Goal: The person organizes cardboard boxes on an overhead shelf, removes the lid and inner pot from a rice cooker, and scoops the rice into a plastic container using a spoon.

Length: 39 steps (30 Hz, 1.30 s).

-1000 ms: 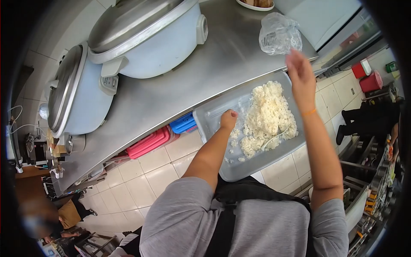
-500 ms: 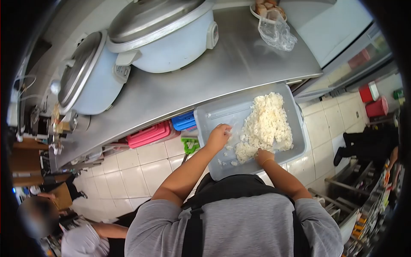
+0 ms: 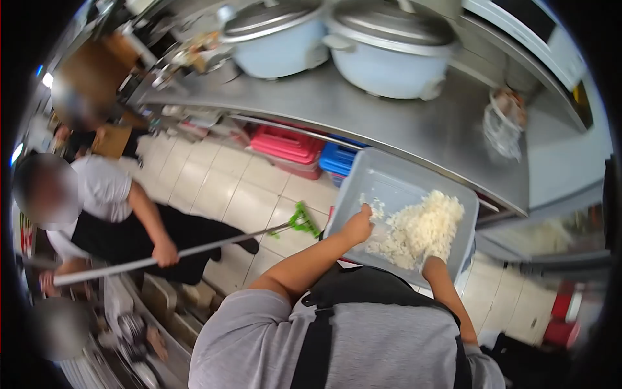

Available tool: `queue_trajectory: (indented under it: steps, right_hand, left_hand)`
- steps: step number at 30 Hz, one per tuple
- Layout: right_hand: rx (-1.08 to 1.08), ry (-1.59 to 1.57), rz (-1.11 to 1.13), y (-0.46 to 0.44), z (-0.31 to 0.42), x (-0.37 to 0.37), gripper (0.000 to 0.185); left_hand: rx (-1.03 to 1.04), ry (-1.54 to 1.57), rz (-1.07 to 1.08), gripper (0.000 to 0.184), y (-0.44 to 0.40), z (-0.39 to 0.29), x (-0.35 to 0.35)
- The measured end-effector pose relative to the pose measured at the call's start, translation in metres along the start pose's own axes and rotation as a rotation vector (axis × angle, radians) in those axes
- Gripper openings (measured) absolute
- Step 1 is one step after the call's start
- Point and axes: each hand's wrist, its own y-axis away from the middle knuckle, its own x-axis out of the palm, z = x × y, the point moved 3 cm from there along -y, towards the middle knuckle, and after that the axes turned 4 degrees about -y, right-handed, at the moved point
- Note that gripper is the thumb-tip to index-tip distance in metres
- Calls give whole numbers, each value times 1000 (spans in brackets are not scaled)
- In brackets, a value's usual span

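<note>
Next to the front edge of the steel counter (image 3: pixel 453 126), a gray plastic tub (image 3: pixel 395 172) holds a heap of cooked white rice (image 3: pixel 431 223), piled more to the tub's right side. The left hand (image 3: pixel 358 225) is at the tub's left side, near some loose rice bits (image 3: pixel 376 209). Its fingers look curled in, but I cannot tell if they pinch anything. The right hand (image 3: pixel 436 268) is at the near edge of the heap. Its fingertips are hard to see, so I cannot tell if they are spread or pressed together.

Soft, low pushes seem best, so the rice does not get squashed or hop over the rim. Gray tub bottom shows at the back left, so hands seem to have more room there than on the right, where rice sits near the wall. Outside, a green tool head (image 3: pixel 302 220) on another person's long pole (image 3: pixel 175 253) is near the tub's left side, so keep that elbow in.
</note>
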Motion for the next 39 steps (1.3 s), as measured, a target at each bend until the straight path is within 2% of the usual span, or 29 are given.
queue_trajectory:
  steps: [2,3,4,6,7,8,10,12,14,16,19,22,26,30,32,35,36,37,38,39]
  right_hand:
    - [43,-95,-290,37,3,-33,18]
    - [10,-174,-345,62,19,-64,22]
    - [-20,-260,-398,79,35,-83,27]
    - [-84,-142,-241,77,23,-56,29]
    - [-129,-109,-16,69,16,-46,31]
    - [-168,-70,205,61,10,-39,33]
    - [-207,-56,241,43,18,-56,39]
    - [-218,-132,-105,41,46,-99,45]
    - [-259,-311,-275,12,74,-139,56]
    - [-346,-868,-259,-36,104,-154,60]
    - [-336,-1374,20,-65,200,-206,61]
    - [-302,-1664,417,-99,305,-241,59]
    - [-466,-1756,710,-170,453,-281,44]
    - [-433,-1943,588,-250,605,-349,21]
    - [-701,-1755,534,-313,671,-396,25]
    - [-707,-1832,329,-360,765,-477,24]
    - [-709,-1826,278,-341,783,-500,27]
    - [-851,-1773,311,-372,803,-518,31]
    - [-783,-1805,281,-376,814,-529,31]
    - [-675,-1816,126,-381,822,-530,34]
  left_hand:
    - [-196,265,8,28,8,-13,-19]
    - [-284,403,15,25,11,-18,-27]
    - [-199,403,-28,21,11,-12,-28]
    - [-21,387,-105,17,8,5,-28]
    - [-65,396,-71,15,8,3,-34]
    - [-6,326,-127,14,12,-1,-45]
    - [111,176,-237,13,20,-8,-69]
    - [157,204,-257,19,25,-3,-85]
    - [228,238,-273,25,30,5,-102]
    - [88,274,-263,31,33,18,-118]
    - [-20,264,-311,33,39,38,-150]
    - [-54,228,-340,34,50,80,-176]
    - [-37,69,-401,35,71,134,-222]
    - [-201,151,-311,35,99,186,-268]
    - [-229,154,-335,33,111,221,-281]
    - [-282,114,-412,36,130,245,-317]
    - [-298,111,-439,37,134,252,-323]
    - [-346,152,-443,37,137,256,-331]
    - [-392,194,-450,38,139,258,-340]
    - [-437,236,-457,39,141,261,-346]
